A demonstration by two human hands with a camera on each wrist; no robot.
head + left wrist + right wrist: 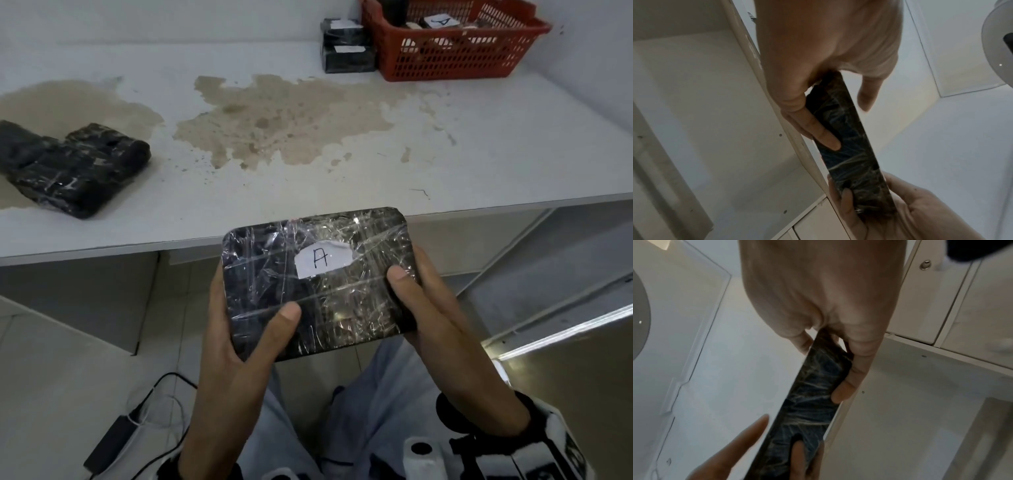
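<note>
A flat black packet (318, 284) wrapped in clear film, with a white label marked "A" (322, 258), is held in the air in front of the white table's near edge (137, 245). My left hand (246, 329) grips its left end, thumb on top and fingers underneath. My right hand (421, 301) grips its right end the same way. In the left wrist view the packet (846, 141) shows edge-on between my left hand (818, 104) and my right hand (869, 211). The right wrist view shows the packet (812, 402) edge-on under my right hand (830, 356).
Two black wrapped packets (72, 168) lie at the table's left on a brown stain (284, 120). A red basket (452, 37) with labelled packets stands at the back right, two stacked packets (347, 46) beside it. A power adapter and cables (113, 442) lie on the floor.
</note>
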